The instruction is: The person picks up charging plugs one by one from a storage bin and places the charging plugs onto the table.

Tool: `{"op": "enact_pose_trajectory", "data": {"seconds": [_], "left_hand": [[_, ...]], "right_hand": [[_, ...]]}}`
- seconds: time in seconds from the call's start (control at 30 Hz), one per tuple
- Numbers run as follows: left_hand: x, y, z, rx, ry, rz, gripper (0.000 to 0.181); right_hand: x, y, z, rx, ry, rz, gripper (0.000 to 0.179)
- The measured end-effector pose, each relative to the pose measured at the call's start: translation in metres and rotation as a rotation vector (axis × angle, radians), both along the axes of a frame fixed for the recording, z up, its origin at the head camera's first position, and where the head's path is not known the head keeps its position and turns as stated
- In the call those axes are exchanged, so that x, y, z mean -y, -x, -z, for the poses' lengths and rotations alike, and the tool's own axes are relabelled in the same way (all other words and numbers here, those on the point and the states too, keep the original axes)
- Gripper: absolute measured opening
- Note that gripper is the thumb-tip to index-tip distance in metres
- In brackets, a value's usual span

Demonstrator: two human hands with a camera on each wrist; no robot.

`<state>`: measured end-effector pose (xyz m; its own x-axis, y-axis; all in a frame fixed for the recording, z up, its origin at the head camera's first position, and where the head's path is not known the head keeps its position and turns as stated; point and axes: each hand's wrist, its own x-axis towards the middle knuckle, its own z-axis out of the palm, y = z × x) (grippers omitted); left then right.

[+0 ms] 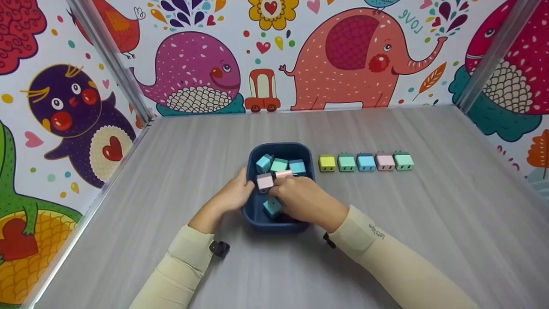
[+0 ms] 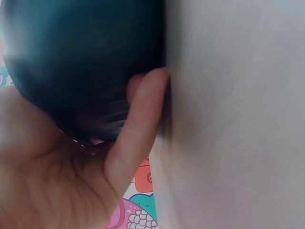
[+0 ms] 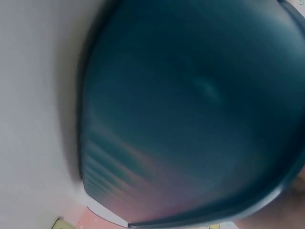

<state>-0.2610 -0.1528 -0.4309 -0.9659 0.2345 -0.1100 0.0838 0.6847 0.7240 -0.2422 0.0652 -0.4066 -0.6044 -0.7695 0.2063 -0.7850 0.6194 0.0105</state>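
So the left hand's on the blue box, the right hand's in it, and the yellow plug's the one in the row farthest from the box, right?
Not quite: the yellow plug is the one in the row nearest the blue box, as the head view shows. The left hand is on the box and the right hand is in it, just as you said.

From my head feed I see a printed wall (image 1: 274, 60) across the top of the frame: a purple whale (image 1: 193, 68) upper left of centre, a coral elephant (image 1: 347, 79) upper right, a metal post (image 1: 113, 60) slanting at upper left, and a grey counter (image 1: 450, 206) spreading below.
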Motion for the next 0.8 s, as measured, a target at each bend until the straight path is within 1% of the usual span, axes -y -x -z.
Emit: {"op": "enact_pose_trajectory", "data": {"seconds": [0.13, 0.2, 0.27, 0.43, 0.57, 0.7, 0.8], "left_hand": [[-0.0004, -0.0002, -0.0001, 0.001, -0.004, -0.002, 0.056], [-0.0006, 0.0000, 0.0000, 0.004, -0.010, -0.005, 0.055], [-0.0006, 0.0001, 0.0000, 0.005, -0.014, -0.007, 0.055], [-0.0008, 0.0001, -0.0002, 0.009, -0.013, -0.010, 0.054], [-0.0006, 0.0000, -0.0004, 0.010, -0.009, -0.009, 0.053], [-0.0003, 0.0001, 0.0000, 0.011, -0.008, -0.005, 0.053], [-0.0005, 0.0002, 0.0007, 0.007, -0.009, -0.005, 0.052]], "right_hand": [[0.0023, -0.0045, 0.0002, -0.021, 0.056, 0.118, 0.042], [0.0037, -0.0060, 0.0025, -0.037, 0.075, 0.152, 0.048], [0.0051, -0.0071, 0.0053, -0.041, 0.083, 0.168, 0.051], [0.0069, -0.0090, 0.0083, -0.027, 0.081, 0.161, 0.049], [0.0057, -0.0088, 0.0055, 0.017, 0.062, 0.141, 0.042], [0.0027, -0.0069, 0.0017, 0.059, 0.039, 0.103, 0.031], [0.0006, -0.0055, 0.0001, 0.068, 0.030, 0.092, 0.022]]}}
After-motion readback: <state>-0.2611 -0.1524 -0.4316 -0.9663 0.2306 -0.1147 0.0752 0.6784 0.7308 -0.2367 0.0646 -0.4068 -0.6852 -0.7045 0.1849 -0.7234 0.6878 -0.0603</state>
